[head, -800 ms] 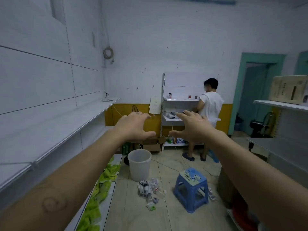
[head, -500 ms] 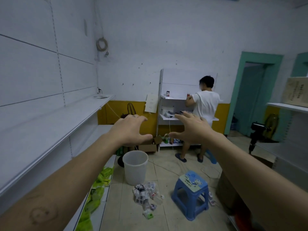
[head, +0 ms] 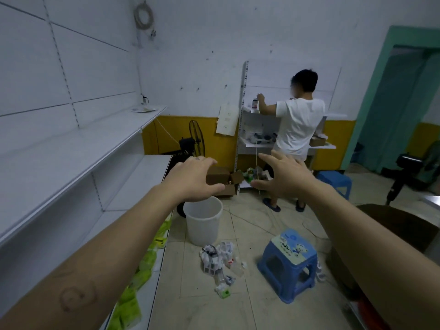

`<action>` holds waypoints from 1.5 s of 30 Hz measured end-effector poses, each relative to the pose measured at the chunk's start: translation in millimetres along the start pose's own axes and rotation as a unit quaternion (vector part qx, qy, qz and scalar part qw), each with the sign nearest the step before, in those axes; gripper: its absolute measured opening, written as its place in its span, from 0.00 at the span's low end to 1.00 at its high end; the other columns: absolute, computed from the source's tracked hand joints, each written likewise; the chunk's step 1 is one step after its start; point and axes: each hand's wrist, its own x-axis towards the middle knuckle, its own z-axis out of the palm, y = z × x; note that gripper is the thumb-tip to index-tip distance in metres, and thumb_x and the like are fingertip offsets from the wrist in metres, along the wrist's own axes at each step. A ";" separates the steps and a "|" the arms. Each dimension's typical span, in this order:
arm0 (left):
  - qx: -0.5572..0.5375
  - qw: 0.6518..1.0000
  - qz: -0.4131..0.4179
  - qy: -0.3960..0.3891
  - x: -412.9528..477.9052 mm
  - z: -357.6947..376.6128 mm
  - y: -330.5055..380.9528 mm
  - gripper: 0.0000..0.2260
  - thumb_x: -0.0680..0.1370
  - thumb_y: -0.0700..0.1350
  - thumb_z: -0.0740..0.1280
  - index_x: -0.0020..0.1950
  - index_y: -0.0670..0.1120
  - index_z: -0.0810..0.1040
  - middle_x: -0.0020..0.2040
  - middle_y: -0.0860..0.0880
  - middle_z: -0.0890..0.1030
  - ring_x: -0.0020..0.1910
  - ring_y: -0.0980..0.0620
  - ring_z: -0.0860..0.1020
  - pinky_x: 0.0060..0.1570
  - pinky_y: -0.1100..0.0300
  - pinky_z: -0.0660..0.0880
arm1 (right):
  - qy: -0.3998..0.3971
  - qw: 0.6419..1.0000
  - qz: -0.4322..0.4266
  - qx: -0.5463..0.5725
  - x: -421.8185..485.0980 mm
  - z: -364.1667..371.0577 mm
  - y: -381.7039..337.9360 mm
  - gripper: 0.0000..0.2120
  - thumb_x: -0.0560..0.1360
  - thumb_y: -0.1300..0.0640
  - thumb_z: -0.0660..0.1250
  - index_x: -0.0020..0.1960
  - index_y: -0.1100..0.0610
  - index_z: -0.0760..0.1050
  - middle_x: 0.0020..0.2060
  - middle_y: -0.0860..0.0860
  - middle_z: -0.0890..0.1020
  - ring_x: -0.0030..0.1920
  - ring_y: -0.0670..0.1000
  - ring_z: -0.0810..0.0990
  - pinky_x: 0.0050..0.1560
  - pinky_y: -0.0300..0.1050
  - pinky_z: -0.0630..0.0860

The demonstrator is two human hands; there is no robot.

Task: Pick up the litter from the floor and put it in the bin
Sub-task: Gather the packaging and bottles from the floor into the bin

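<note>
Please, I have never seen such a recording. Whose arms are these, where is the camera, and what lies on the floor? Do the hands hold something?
There is no machine: a person wears a wide-angle camera on the head, so the two bare arms are the wearer's own. The left hand and right hand reach forward, fingers spread, holding nothing. On the floor stands a white bin; in front of it lies a heap of litter, mostly crumpled white packaging. Beside the heap stands a blue stool. Green packets lie on the low shelf at the left. At the back stands another person.
</note>
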 end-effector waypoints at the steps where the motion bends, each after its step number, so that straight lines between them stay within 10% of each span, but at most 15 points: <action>1: -0.001 1.000 -0.003 -0.001 15.0 7.8 -1.0 0.34 0.71 0.66 0.65 0.73 0.54 0.63 0.71 0.50 0.69 0.69 0.48 0.68 0.64 0.46 0.70 | 0.000 1.000 0.000 0.003 14.2 9.5 7.8 0.43 0.66 0.26 0.60 0.75 0.42 0.50 0.77 0.51 0.56 0.75 0.57 0.57 0.73 0.62 0.55; 45: -0.108 0.989 0.048 -0.089 591.3 306.4 -25.4 0.32 0.72 0.66 0.63 0.73 0.54 0.63 0.71 0.50 0.69 0.68 0.47 0.68 0.60 0.48 0.70 | -0.089 0.990 0.109 0.020 491.6 221.9 319.2 0.41 0.68 0.29 0.61 0.75 0.44 0.54 0.76 0.50 0.58 0.74 0.57 0.60 0.71 0.62 0.58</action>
